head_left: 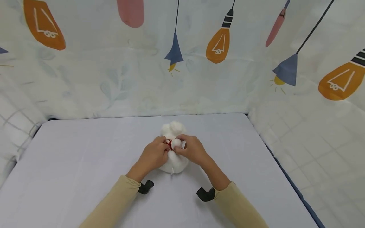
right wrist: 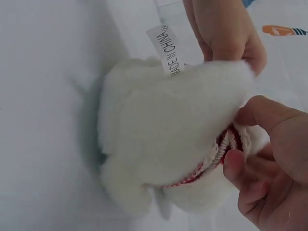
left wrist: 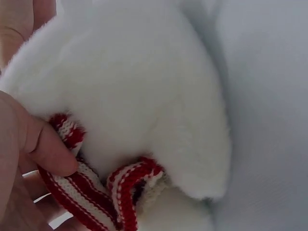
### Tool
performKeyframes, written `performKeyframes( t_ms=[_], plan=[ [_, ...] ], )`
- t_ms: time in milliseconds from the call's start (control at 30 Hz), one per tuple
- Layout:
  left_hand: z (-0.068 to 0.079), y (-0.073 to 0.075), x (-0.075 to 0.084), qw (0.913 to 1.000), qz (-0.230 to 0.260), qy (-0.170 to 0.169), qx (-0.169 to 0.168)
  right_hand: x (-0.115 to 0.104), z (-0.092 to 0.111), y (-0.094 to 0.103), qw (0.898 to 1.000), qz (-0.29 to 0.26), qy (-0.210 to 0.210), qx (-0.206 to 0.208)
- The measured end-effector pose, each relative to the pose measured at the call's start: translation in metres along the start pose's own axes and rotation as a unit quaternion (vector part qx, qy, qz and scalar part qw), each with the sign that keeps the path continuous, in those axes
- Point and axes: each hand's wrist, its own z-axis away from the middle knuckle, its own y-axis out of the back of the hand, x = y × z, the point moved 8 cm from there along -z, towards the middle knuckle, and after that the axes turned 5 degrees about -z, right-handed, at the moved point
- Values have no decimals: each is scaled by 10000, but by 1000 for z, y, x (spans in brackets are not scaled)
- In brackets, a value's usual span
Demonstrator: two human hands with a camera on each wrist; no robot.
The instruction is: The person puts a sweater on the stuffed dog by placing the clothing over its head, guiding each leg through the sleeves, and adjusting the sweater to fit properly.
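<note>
A white plush toy (head_left: pixel 175 163) lies on the table, with a red-and-white knitted scarf (left wrist: pixel 127 192) around its narrow middle. My left hand (head_left: pixel 155 153) is at the toy's left side and pinches the scarf between thumb and fingers. From the right, my right hand (head_left: pixel 194 148) curls thumb and fingers round a small rounded white part beside the scarf, and its fingertips touch the knit edge. Whether that part belongs to the toy's body cannot be told. A white label (right wrist: pixel 166 50) sticks out from the fur. The toy's face is not visible.
The table (head_left: pixel 85 177) has a plain white cover. Behind it hangs a printed curtain (head_left: pixel 137 76) with lamps and bulbs, which continues at both sides. Dark wrist mounts (head_left: pixel 206 194) stick out from beige sleeves (head_left: pixel 114 202).
</note>
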Motion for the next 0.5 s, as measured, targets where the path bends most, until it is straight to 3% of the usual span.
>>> performKeyframes(
  t_ms=[100,233,500],
  plan=[
    [1,0,3,9997,-114,-184,63,-5,-2,-1,9986,513,-94,-54],
    [5,3,7,9989,50,-370,276,-4,-4,-4,9976,617,-232,-196],
    [10,9,4,9943,636,-474,710,10,-8,-12,9984,-462,-313,84]
  ],
)
